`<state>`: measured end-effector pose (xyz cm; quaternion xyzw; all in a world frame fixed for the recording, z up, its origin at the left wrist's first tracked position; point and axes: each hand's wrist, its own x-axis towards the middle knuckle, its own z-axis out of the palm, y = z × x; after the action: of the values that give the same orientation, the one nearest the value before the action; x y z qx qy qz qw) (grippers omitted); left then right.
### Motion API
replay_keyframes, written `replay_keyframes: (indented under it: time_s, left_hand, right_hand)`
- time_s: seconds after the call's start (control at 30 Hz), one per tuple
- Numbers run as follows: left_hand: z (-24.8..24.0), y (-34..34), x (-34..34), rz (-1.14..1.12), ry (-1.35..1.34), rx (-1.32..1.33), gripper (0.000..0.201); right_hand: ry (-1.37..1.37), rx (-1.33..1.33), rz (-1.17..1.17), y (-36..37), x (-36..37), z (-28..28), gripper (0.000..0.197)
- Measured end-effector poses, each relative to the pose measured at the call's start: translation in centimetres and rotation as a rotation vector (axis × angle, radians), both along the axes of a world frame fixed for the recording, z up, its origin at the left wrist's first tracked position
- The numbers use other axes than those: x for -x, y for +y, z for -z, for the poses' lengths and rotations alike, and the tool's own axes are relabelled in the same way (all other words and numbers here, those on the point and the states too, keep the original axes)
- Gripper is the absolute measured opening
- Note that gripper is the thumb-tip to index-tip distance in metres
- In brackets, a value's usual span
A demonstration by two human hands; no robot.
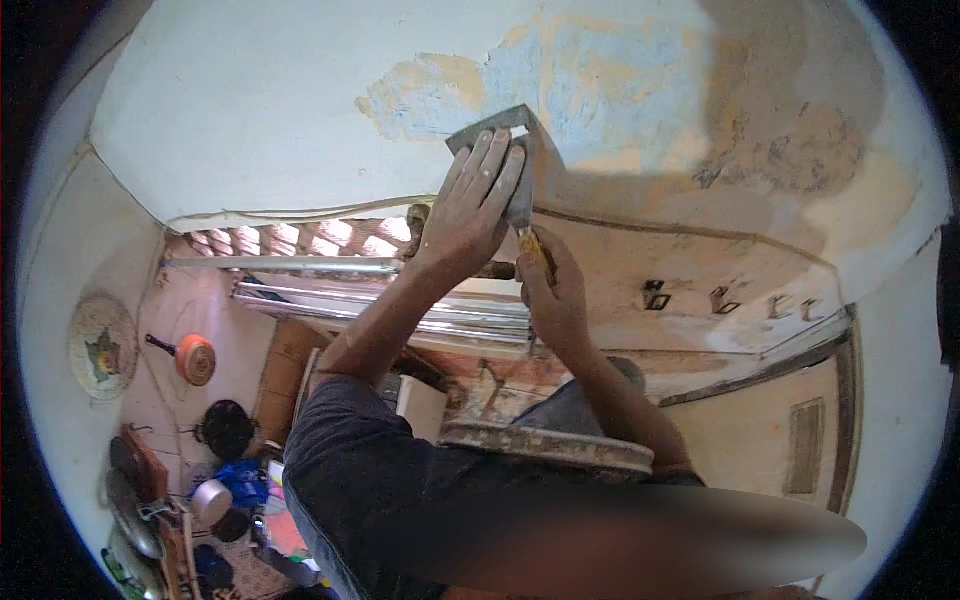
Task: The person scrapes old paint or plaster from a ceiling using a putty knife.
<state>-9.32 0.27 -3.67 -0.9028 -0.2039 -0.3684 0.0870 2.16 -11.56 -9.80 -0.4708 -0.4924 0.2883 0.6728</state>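
My right hand (553, 290) is closed around the yellow handle of a broad putty knife (520, 205). The blade widens upward, and its grey far edge lies against the white painted surface. Flat on the blade rests my left hand (470, 205), fingers stretched out and dusted with white, hiding much of the metal. Just beyond the blade edge spreads a flaked patch (590, 90) of pale blue and tan. A dark shadow falls beside the blade on the right.
A lattice opening (300, 238) and long shiny tubes (470, 318) lie beyond my left forearm. An orange pan (196, 360) and a round tray (102, 347) hang at the left, above cluttered pots. A cable (700, 228) runs along the surface. A door frame (850, 410) stands right.
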Motion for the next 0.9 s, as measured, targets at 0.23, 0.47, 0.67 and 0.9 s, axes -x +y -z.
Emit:
replay_keyframes:
  time_s: [0.23,0.47,0.67,0.9]
  left_hand:
    - [-3.9,4.4,0.5,0.090,-0.024,-0.377,0.063]
    - [-4.2,5.3,-0.7,0.001,-0.058,-0.484,0.055]
    - [-3.8,4.8,-2.2,0.064,-0.093,-0.551,0.053]
    - [-4.1,5.1,-2.1,0.050,-0.100,-0.455,0.056]
  right_hand:
    - [-0.160,-0.135,0.036,3.4,0.6,-3.2,0.032]
    - [-0.278,-0.160,0.168,3.5,0.1,-4.7,0.036]
    - [-0.337,-0.255,0.232,3.7,-1.9,-4.4,0.037]
    - [-0.296,-0.351,0.239,4.5,-2.0,-4.2,0.036]
